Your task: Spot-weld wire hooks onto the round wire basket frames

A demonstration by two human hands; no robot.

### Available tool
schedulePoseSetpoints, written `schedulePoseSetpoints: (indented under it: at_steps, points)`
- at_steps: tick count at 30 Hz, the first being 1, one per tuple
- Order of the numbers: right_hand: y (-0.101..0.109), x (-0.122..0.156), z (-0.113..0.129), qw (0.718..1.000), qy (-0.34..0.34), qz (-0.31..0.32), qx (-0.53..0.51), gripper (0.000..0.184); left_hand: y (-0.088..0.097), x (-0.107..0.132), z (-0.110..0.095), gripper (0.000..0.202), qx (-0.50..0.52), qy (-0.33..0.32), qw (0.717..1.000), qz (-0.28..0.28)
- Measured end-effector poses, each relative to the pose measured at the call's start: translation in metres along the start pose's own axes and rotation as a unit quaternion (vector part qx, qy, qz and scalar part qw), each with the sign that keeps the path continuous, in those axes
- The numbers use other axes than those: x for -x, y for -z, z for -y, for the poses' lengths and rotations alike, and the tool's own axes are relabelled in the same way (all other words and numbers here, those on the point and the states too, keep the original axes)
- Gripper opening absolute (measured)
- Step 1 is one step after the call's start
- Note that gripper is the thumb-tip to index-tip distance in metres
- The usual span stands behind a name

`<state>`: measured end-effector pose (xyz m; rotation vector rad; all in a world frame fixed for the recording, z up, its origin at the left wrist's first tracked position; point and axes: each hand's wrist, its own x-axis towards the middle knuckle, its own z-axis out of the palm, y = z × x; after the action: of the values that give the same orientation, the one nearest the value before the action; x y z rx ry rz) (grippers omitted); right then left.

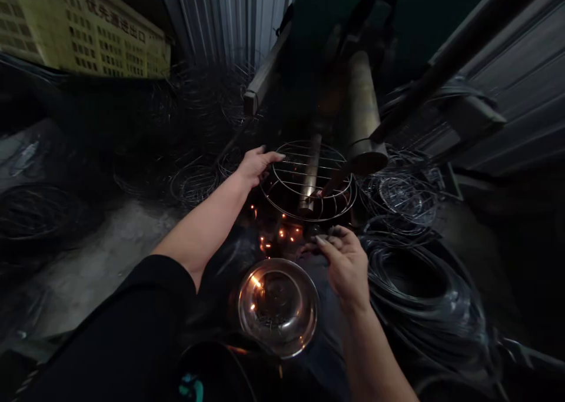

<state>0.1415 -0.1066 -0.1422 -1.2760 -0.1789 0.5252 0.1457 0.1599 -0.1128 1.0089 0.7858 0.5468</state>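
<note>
Left hand (256, 168) pinches the round, silvery wire rack (293, 172) at its left rim! The rack sits just beyond the right hand (346, 263), whose fingers bunch narrow; holding anything? Can't tell.

Grey floor (110, 255) spreads across the left of the frame; a shiny bowl (304, 296), lower centre, carries thin wire bits (271, 321).

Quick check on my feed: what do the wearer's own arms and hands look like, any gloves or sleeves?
No gloves show on the left hand or the right hand. A plain black sleeve ends near the left elbow. The right forearm is bare as far as the view shows. I see no watch.
</note>
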Motion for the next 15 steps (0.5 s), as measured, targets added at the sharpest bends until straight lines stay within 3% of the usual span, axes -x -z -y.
schedulePoseSetpoints:
  at_steps: [3, 9, 15]
  points:
    - [-0.002, 0.003, 0.000, 0.999, -0.035, 0.002, -0.012, 0.039, 0.006, 0.000, 0.002, 0.039, -0.041, 0.016, 0.999, 0.008]
    - [-0.002, 0.005, -0.001, 0.997, -0.064, 0.039, -0.014, 0.026, 0.023, 0.042, 0.007, 0.049, 0.039, 0.031, 0.994, -0.098]
    - [-0.014, 0.012, 0.003, 0.999, 0.041, 0.027, 0.016, 0.023, 0.019, 0.066, 0.012, 0.054, 0.061, -0.016, 0.992, -0.106]
